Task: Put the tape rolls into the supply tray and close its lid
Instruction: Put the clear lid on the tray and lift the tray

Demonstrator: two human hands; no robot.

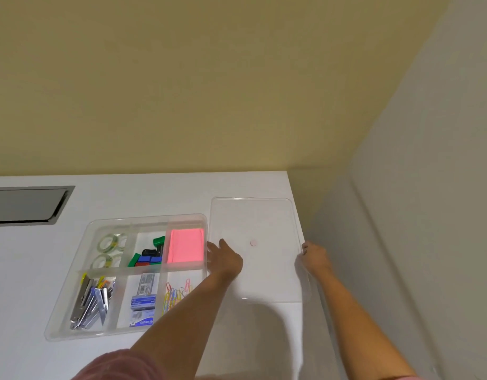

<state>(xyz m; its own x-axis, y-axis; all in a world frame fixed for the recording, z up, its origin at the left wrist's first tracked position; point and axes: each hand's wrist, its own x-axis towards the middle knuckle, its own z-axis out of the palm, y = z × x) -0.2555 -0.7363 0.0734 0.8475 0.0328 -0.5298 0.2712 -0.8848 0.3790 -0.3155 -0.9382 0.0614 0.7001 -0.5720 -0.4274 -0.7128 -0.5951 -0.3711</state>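
My left hand (225, 256) pinches the left edge of the clear lid (253, 215), and my right hand (313, 256) grips its right edge. The lid lies flat on the white desk (154, 193), just beside the open supply tray (66, 319). Two tape rolls (110, 249) sit in the tray's far left box

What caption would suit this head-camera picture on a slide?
Both hands, left and right, grip the clear lid beside the open tray, tape rolls already inside.

Open supply tray (72, 305), nothing above
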